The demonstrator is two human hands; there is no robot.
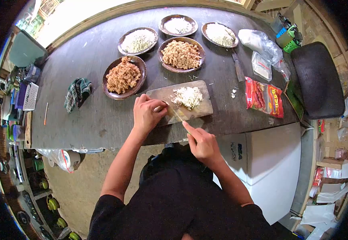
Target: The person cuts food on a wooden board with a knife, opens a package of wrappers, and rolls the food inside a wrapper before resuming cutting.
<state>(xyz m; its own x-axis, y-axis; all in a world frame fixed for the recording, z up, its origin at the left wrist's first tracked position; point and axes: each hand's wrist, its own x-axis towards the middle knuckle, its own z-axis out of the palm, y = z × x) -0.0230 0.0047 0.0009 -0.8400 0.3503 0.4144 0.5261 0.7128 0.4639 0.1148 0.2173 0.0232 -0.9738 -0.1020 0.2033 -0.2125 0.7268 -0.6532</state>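
A wooden cutting board [200, 109] lies at the near edge of the dark table [94, 116]. A heap of chopped pale vegetable [188, 97] sits on it. My left hand [147, 114] rests on the board's left end, fingers curled over a small pale piece that is mostly hidden. My right hand [202, 143] grips a knife [177, 115], index finger stretched along its back, the blade lying on the board just right of my left fingers.
Several brown bowls stand beyond the board: two with brownish food [123, 77] [181, 55], others with pale shreds [138, 40]. A checked cloth [77, 93] lies at left, a red packet [263, 97], plastic bags [262, 46] and another knife [237, 66] at right. A white box [270, 168] sits below.
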